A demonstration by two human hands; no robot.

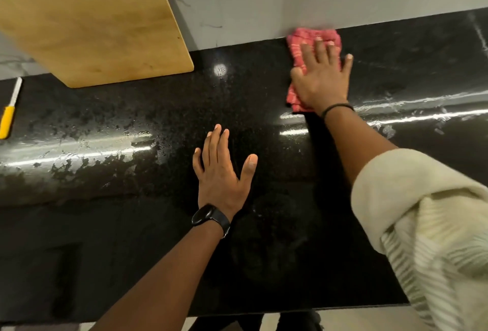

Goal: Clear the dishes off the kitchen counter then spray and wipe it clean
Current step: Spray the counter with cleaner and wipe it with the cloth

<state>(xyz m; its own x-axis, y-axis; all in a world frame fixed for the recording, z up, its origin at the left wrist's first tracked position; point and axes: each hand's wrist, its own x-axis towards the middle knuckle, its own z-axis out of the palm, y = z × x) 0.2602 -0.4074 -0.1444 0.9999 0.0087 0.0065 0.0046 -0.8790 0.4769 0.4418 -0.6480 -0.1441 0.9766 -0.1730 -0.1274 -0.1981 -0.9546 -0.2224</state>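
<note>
The black speckled counter (pixel 132 225) fills the view, with wet streaks and droplets across its middle. A pink-red cloth (pixel 303 37) lies at the back of the counter against the grey wall. My right hand (pixel 322 80) presses flat on the cloth with its fingers spread. Flat on the bare counter in the middle rests my left hand (pixel 221 172), fingers straight, holding nothing.
A wooden cutting board (pixel 92 21) leans against the wall at the back left. A knife with a yellow handle (pixel 8 119) lies at the far left edge. The counter's front edge (pixel 290 309) runs along the bottom, with floor below it.
</note>
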